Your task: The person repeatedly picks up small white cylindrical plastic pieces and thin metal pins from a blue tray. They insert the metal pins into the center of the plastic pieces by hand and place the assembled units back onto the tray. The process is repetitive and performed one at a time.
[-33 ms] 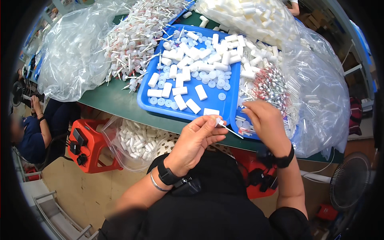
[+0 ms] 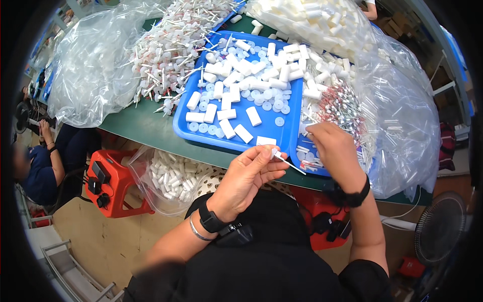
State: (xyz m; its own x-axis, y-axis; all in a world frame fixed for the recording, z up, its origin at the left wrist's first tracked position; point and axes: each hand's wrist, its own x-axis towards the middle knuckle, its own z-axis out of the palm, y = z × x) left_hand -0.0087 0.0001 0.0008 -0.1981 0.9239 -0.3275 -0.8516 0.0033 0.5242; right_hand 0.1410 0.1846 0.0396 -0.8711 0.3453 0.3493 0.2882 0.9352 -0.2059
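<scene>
My left hand (image 2: 250, 173) is closed in a pinch at the near edge of the blue tray (image 2: 180, 118). Between its thumb and fingers sits a small white part with a thin white stick (image 2: 292, 164) pointing right and toward me. My right hand (image 2: 334, 151) hangs over a second blue tray (image 2: 322, 171), fingers pinched together. What its fingertips hold, if anything, is too small to make out. Small white pieces (image 2: 303, 149) lie just below those fingertips. White cylinders (image 2: 253, 116) and translucent round discs (image 2: 279, 121) are spread across the first tray.
Several stick assemblies (image 2: 166, 55) heap up at the back left beside a clear plastic bag (image 2: 90, 75). Red and white wired parts (image 2: 342, 113) pile on the right, next to another plastic bag (image 2: 397, 116). A red stool (image 2: 113, 183) and a fan (image 2: 440, 227) flank the table.
My right hand has shifted slightly away from me over the right tray. My left hand and the stick part stay where they were.
</scene>
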